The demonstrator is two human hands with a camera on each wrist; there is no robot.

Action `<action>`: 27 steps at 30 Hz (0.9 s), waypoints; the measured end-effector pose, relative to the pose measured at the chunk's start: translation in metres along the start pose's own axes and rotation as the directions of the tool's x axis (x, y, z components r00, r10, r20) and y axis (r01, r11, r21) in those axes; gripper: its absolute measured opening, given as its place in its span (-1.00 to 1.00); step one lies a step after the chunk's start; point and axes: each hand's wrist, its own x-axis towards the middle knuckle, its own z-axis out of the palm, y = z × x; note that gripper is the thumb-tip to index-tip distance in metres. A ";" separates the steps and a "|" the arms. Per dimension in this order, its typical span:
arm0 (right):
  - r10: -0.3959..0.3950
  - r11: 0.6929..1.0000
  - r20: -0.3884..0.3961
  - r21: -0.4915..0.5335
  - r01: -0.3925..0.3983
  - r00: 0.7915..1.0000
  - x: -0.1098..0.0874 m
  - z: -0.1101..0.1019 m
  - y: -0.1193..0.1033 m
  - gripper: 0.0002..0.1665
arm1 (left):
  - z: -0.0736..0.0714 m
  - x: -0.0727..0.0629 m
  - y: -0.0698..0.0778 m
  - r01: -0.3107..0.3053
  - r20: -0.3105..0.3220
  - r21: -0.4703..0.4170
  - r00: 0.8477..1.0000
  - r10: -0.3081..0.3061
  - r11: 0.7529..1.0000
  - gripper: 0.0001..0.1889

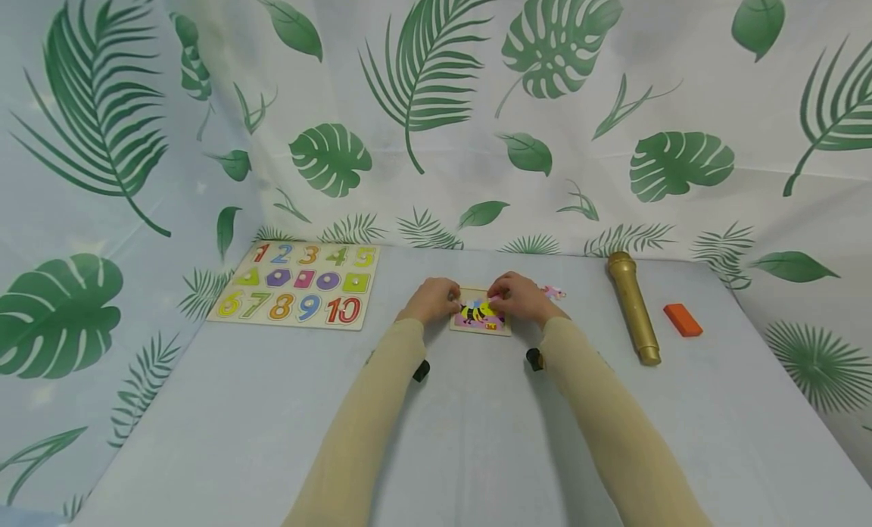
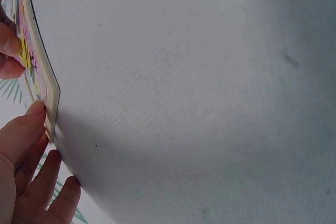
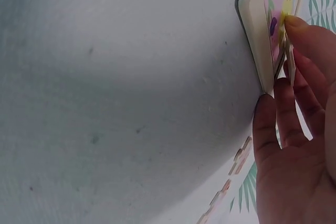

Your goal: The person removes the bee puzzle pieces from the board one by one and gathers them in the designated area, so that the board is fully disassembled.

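A small wooden jigsaw board (image 1: pixel 470 330) with a bee picture lies between the two hands in the head view. My left hand (image 1: pixel 434 300) holds the board's left edge; in the left wrist view the thumb (image 2: pixel 35 109) lies on its corner, with the other fingers along the side. At the upper right of the picture, my right hand (image 1: pixel 523 296) pinches a thin jigsaw piece (image 3: pixel 291 65), which stands tilted at the board's edge in the right wrist view. Behind the right hand lie loose pink jigsaw pieces (image 1: pixel 555 292), partly hidden.
A number and shape puzzle board (image 1: pixel 289 325) lies at the back left. To the right are a gold microphone-shaped stick (image 1: pixel 633 304) and an orange block (image 1: pixel 683 320). A leaf-printed cloth (image 1: pixel 450 194) rises behind the table.
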 end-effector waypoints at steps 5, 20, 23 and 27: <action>-0.027 1.000 0.004 -0.013 0.027 1.000 0.000 -0.002 0.001 -0.72 | 0.000 0.000 0.000 -0.002 -0.005 0.010 1.000 0.002 1.000 -0.68; -0.059 0.998 -0.035 -0.011 0.059 0.998 -0.005 -0.001 0.004 -0.71 | 0.001 0.001 -0.001 -0.013 -0.006 0.038 1.000 0.013 0.999 -0.68; -0.046 0.998 -0.051 0.034 0.048 0.998 -0.007 -0.001 0.008 -0.69 | 0.001 0.001 -0.001 -0.016 -0.006 0.041 1.000 0.017 0.999 -0.68; -0.017 0.997 -0.073 0.075 0.023 0.997 -0.010 -0.004 0.013 -0.66 | 0.000 0.000 -0.001 -0.018 -0.006 0.035 1.000 0.019 0.999 -0.68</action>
